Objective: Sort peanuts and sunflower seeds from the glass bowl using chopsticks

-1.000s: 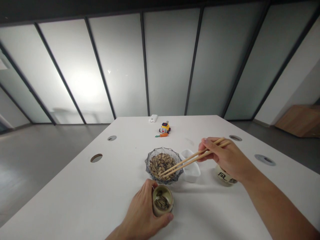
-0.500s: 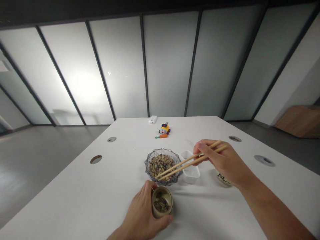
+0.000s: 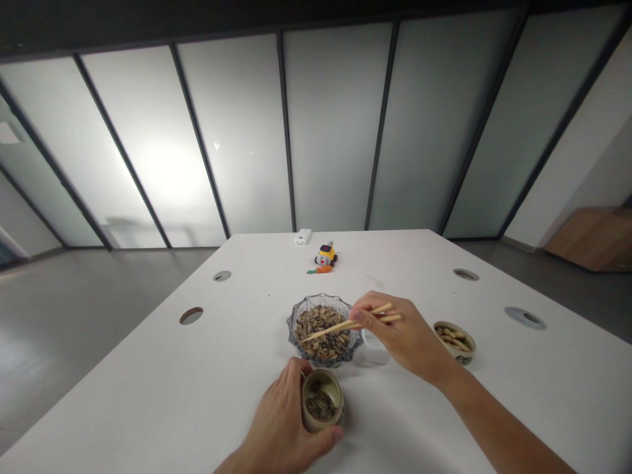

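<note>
My left hand [image 3: 279, 428] is wrapped round a small tan cup [image 3: 322, 407] that holds several sunflower seeds, near the table's front edge. Just behind it stands a glass bowl [image 3: 323, 326] heaped with striped sunflower seeds. My right hand [image 3: 402, 334] pinches a pair of wooden chopsticks [image 3: 345, 324], whose tips rest among the seeds at the bowl's left side. The hand covers most of a white rectangular dish [image 3: 376, 356] to the right of the bowl.
A second small cup [image 3: 455, 340] with pale nuts stands right of my right hand. Far back on the white table [image 3: 172, 395] lie a yellow toy car [image 3: 326, 253], a toy carrot [image 3: 319, 269] and a white box [image 3: 303, 236]. Round cable holes [image 3: 191, 315] dot both sides.
My right hand has moved left and down over the white dish, uncovering the cup of nuts. The chopstick tips have slid further left in the seed bowl. My left hand has kept still.
</note>
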`<state>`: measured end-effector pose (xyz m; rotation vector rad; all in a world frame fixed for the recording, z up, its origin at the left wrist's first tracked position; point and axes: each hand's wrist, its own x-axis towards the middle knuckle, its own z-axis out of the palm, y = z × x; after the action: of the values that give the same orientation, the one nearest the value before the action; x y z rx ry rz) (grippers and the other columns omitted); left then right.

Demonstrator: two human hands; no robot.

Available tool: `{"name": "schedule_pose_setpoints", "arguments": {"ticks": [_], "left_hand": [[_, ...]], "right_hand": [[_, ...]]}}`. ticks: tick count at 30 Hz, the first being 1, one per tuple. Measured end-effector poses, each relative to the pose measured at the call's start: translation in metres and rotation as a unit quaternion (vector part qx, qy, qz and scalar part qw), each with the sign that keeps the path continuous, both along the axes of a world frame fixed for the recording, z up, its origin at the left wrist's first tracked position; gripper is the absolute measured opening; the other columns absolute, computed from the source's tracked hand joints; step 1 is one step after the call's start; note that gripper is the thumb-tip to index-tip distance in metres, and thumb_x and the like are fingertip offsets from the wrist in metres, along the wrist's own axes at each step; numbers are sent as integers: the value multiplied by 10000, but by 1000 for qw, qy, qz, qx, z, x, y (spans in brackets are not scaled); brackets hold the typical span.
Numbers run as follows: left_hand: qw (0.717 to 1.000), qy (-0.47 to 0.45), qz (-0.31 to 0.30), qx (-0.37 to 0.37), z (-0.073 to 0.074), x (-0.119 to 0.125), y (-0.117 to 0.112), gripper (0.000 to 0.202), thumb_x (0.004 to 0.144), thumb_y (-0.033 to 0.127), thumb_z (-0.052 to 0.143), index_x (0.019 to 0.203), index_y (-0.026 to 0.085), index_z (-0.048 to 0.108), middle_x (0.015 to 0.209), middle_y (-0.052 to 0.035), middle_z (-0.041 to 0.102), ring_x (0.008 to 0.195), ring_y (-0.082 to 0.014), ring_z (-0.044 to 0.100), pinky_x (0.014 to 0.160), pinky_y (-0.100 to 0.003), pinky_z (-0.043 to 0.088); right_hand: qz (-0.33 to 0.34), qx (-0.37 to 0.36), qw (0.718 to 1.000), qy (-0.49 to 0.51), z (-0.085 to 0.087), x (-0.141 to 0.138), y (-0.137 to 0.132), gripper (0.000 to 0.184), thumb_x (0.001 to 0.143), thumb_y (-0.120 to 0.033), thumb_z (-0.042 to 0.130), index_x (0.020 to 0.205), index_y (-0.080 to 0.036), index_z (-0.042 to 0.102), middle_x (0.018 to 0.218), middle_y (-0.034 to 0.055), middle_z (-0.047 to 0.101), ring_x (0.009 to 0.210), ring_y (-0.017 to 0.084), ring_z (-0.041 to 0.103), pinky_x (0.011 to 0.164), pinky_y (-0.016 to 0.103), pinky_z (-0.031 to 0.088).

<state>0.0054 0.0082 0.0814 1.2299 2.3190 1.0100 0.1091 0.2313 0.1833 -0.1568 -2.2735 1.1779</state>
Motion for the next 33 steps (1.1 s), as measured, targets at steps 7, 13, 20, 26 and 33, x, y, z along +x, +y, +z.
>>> {"name": "schedule_pose_setpoints", "arguments": {"ticks": [7,13,20,26,33], "left_hand": [[1000,-1,3,-5,3,0,1,516,692,291,796,1100,253,482,1083,-53,686,966,-275,675,824,-362,492],[1000,2,2,-5,2,0,1,510,695,297,800,1097,248,491,1082,-55,686,965,-278,678,823,-367,496],[1000,1,-2,-11,2,0,0,520,697,301,783,1113,260,474,1102,-57,689,979,-270,677,826,-355,501],[1000,-5,-3,-5,2,0,0,506,698,290,776,1104,260,475,1101,-54,685,988,-267,669,844,-358,494],[1000,-14,-3,-9,2,-1,0,520,698,317,800,1097,248,474,1084,-55,681,952,-271,663,829,-364,488]], "right_hand": [[9,-4,1000,-3,-3,-1,2,372,1001,-519,669,809,-219,778,808,39,752,741,208,677,705,288,527],[2,-1,1000,-7,-3,0,4,387,1011,-526,651,830,-210,782,826,52,760,770,224,709,722,298,557],[-1,-36,999,-4,-4,0,6,437,987,-584,657,790,-211,772,817,63,750,773,232,723,719,297,633],[12,-156,988,8,6,4,13,440,873,-636,782,802,-202,789,835,60,761,809,265,791,763,355,702],[12,-194,981,19,35,28,32,498,818,-686,816,702,-202,790,716,71,748,662,263,798,645,340,708]]}}
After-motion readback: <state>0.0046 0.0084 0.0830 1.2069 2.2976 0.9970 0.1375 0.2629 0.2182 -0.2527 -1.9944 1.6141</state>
